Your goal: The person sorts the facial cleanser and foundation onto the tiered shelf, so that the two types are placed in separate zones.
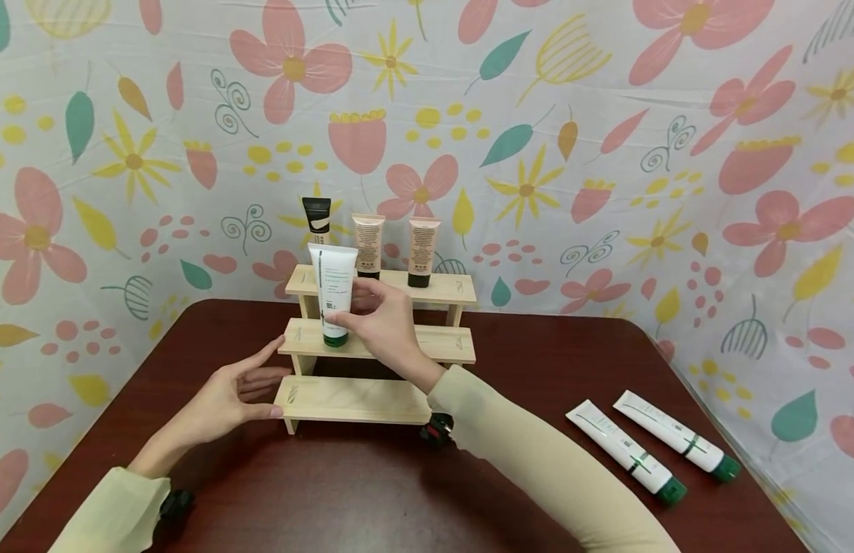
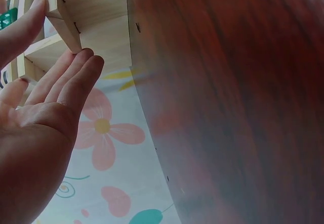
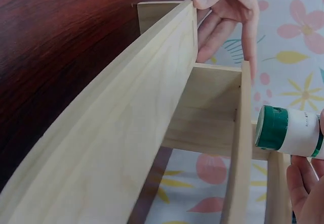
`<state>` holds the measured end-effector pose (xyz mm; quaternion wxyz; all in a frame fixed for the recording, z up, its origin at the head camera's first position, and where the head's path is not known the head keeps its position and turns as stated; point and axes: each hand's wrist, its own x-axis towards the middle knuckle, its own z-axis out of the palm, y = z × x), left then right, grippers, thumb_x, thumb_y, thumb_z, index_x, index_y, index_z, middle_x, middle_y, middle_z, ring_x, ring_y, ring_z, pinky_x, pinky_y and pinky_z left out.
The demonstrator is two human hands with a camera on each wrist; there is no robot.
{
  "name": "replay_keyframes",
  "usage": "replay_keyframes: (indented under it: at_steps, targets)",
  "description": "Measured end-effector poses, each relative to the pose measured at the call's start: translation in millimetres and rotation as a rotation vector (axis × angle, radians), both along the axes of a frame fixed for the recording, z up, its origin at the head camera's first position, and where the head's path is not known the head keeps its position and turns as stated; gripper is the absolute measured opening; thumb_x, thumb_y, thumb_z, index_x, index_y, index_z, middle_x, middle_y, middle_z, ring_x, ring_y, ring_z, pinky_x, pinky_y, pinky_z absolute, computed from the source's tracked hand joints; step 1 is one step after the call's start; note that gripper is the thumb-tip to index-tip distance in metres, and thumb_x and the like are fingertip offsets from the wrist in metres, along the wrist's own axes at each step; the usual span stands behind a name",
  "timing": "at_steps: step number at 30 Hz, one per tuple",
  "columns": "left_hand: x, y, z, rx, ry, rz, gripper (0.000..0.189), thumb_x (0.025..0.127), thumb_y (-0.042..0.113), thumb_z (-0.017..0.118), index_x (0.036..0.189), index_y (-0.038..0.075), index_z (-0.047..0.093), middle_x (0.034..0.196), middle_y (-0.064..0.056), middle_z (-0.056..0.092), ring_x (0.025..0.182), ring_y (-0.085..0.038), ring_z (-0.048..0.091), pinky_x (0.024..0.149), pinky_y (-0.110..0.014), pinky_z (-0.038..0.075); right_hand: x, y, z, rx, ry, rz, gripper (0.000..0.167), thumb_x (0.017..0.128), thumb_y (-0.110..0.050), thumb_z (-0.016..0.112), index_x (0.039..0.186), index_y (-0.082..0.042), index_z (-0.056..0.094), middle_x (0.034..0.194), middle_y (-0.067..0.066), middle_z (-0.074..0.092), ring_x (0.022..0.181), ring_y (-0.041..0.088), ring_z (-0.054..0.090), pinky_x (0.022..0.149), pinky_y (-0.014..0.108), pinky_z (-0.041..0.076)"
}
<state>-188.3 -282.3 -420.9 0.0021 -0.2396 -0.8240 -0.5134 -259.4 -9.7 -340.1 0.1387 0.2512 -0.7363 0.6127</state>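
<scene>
- Here's the right hand (image 1: 392, 326), thumb across the front of a white tube (image 1: 337, 284) and fingers round behind: a firm pinch, coming in from the tube's right side.
- And look at the line of it! The tube stands nearly upright, long axis up and down, green cap (image 1: 335, 340) at the bottom, its printed side toward the person.
- Below that cap, at the left end, is the middle shelf (image 1: 427, 340). That's the relation everything hangs on: cap over board, and whether the two touch, I can't tell.
- The right wrist view puts the cap right beside the board's upper face.
- Out on the left, the left hand (image 1: 226, 395), fingers fairly straight, thumb at the front corner of the bottom shelf (image 1: 361, 401); it has no hold on the tube. The right is clearly the nearer hand.
- Up behind, on the top shelf (image 1: 446, 287), two beige tubes stand cap down, a black-topped tube (image 1: 317, 211) partly hidden beside them.
- Well off to the right, two more white tubes lie slantwise on the table (image 1: 524, 369), green caps toward the person.
</scene>
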Motion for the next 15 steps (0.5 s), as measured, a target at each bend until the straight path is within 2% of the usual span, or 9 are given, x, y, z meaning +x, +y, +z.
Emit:
replay_keyframes:
  at_steps: [4, 15]
  targets:
    - [1.0, -1.1, -0.7, 0.005, -0.006, -0.001, 0.105, 0.085, 0.004, 0.089, 0.169, 0.014, 0.028, 0.137, -0.030, 0.063, 0.126, -0.043, 0.062, 0.100, -0.056, 0.053, -3.0, -8, -5.1, -0.002, -0.014, -0.004, 0.048, 0.079, -0.005, 0.095, 0.123, -0.004, 0.076, 0.101, 0.007, 0.078, 0.089, 0.014, 0.074, 0.082, 0.028, 0.060]
    - [-0.6, -2.5, -2.2, 0.004, 0.003, -0.004, 0.104, 0.085, 0.004, 0.089, 0.169, 0.014, 0.028, 0.136, -0.029, 0.064, 0.127, -0.043, 0.062, 0.100, -0.053, 0.054, -6.1, -18, -8.1, 0.018, 0.028, 0.008, 0.046, 0.080, -0.004, 0.094, 0.122, -0.002, 0.075, 0.101, 0.008, 0.079, 0.089, 0.015, 0.075, 0.082, 0.028, 0.061]
